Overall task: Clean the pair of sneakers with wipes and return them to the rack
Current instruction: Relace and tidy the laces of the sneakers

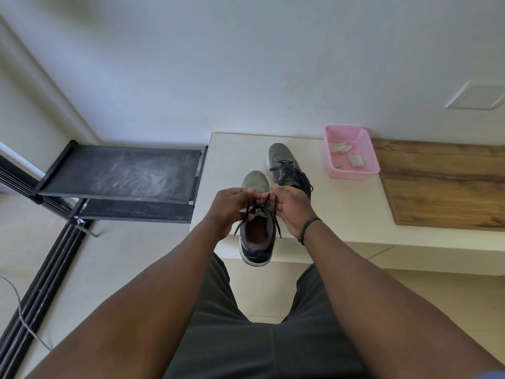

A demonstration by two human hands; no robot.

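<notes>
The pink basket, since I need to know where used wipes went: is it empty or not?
Not empty. The pink basket holds a few crumpled whitish wipes on its floor.

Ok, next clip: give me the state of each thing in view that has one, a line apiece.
Near sneaker: upright on the ledge, heel over the edge, laces being handled.
Far sneaker: upright on the ledge, laces loose.
Left hand: pinches a lace.
Right hand: pinches a lace.
Pink basket: upright, crumpled wipes inside.
Shoe rack: top shelf holds no shoes.
</notes>
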